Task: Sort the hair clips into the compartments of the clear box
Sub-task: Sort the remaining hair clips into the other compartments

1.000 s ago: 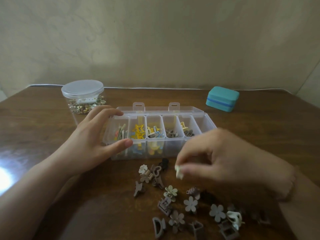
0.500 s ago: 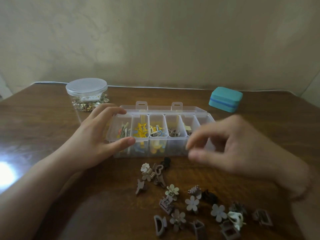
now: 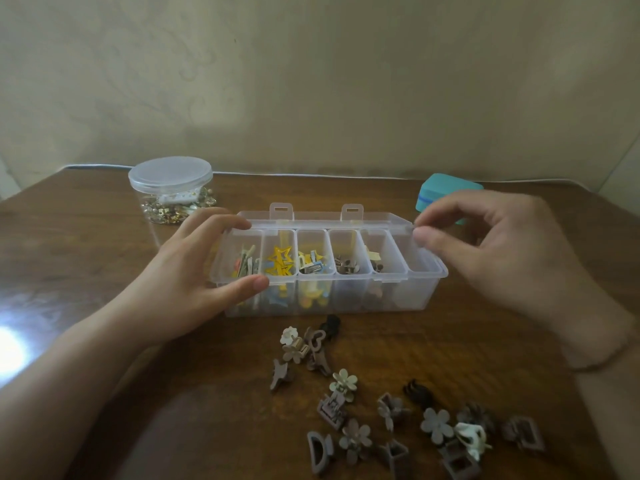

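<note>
The clear box [image 3: 427, 271] lies open on the table, its row of compartments holding coloured and brown clips; the rightmost one looks empty. My left hand [image 3: 194, 275] grips the box's left end, thumb on the front rim and fingers over the back rim. My right hand [image 3: 485, 251] hovers at the far right corner, thumb and forefinger pinched together at the rim there; I see no clip between them. Several loose hair clips [image 3: 346, 382], brown, cream and black flowers and claws, lie scattered in front of the box.
A round clear jar [image 3: 169, 188] with a lid and gold trinkets stands at the back left. A teal case [image 3: 436, 188] sits behind my right hand. The wooden table [image 3: 86, 271] meets a wall at the back.
My right hand rose from the clip pile, where it pinched a small cream clip, and moved to the box's far right corner; the clip is no longer visible. The left hand stayed.
</note>
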Tool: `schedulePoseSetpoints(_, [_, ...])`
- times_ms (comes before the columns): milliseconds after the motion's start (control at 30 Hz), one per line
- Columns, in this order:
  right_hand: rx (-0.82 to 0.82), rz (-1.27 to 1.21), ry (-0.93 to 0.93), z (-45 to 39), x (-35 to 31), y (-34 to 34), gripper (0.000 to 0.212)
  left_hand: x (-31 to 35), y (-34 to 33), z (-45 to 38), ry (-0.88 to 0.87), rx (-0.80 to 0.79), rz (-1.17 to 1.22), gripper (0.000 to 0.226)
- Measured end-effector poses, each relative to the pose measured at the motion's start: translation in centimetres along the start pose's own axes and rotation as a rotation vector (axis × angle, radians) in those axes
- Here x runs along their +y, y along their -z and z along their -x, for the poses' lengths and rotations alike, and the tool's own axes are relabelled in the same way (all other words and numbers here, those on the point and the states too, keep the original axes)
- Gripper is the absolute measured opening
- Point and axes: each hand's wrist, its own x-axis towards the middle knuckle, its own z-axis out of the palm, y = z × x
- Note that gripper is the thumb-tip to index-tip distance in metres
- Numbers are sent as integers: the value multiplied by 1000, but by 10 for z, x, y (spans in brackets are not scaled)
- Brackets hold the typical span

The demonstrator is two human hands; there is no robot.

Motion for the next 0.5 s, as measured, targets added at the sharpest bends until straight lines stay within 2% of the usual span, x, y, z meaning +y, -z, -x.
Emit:
schedulePoseSetpoints(33, [43, 87, -34, -2, 7, -1, 4, 0, 0, 0, -3, 4, -1, 75])
schedulePoseSetpoints(133, [-23, 273, -86, -1, 18, -7, 8, 0, 0, 0, 1, 4, 2, 76])
schedulePoseSetpoints(200, [-33, 198, -23, -2, 14, -5, 8, 1, 0, 0, 5, 5, 5, 76])
schedulePoseSetpoints(233, [-101, 143, 27, -1, 7, -3, 7, 0, 0, 0, 6, 8, 6, 75])
schedulePoseSetpoints(267, [-246, 100, 71, 1, 0, -2, 7, 0, 0, 1, 7, 10, 8, 75])
schedulePoseSetpoints(333, [-674, 100, 112, 5, -11, -2, 12, 0, 0, 1, 4, 8, 10, 74])
schedulePoseSetpoints(400, [-1051, 176, 69, 10, -17, -4, 22, 0, 0, 0, 0, 11, 9, 74])
schedulePoseSetpoints(433, [-1145, 205, 53, 11, -19, -5, 25, 0, 0, 0, -2, 14, 9, 74])
schedulePoseSetpoints(500, [-1186, 258, 30, 13, -18, -8, 24, 0, 0, -1, 1, 17, 8, 74])
